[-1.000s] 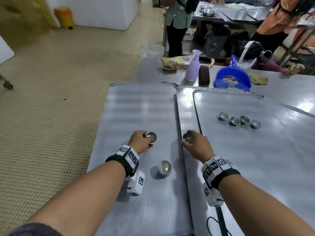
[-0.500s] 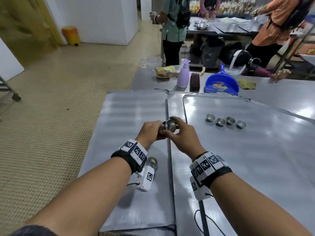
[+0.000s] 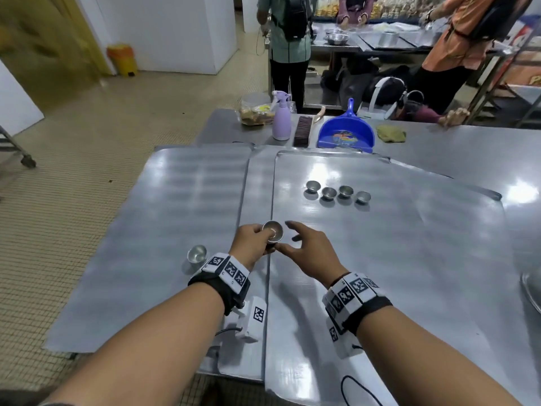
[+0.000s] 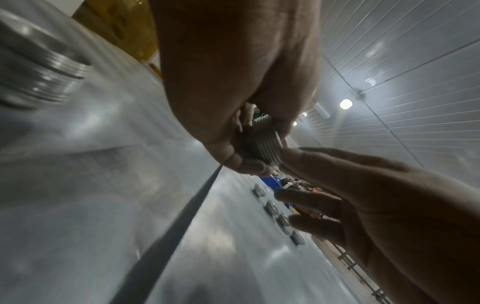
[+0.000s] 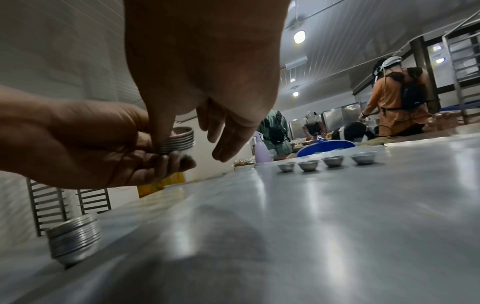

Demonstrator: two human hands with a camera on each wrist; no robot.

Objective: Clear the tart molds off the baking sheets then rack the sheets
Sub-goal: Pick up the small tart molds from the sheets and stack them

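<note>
My left hand [image 3: 263,240] grips a small stack of nested metal tart molds [image 3: 272,230] just above the seam between the baking sheets. The ribbed stack [image 4: 262,142] shows between its fingers in the left wrist view. My right hand [image 3: 295,238] is beside it with fingers spread and straight, its thumb tip touching the stack [image 5: 179,142]. A second stack of molds [image 3: 196,254] stands on the left baking sheet [image 3: 175,206]. Several single molds [image 3: 336,192] stand in a row on the right baking sheet [image 3: 395,259].
At the table's far end are a lilac spray bottle [image 3: 281,118], a brush [image 3: 301,131], a blue dustpan [image 3: 347,133], a food bag [image 3: 254,112] and a cloth [image 3: 390,133]. People stand beyond. A round metal rim [image 3: 532,288] shows at right. Tiled floor lies left.
A second ago each hand was on a mold on the sheets. They came together above the seam, and my right hand has now let go, leaving the molds stacked in my left.
</note>
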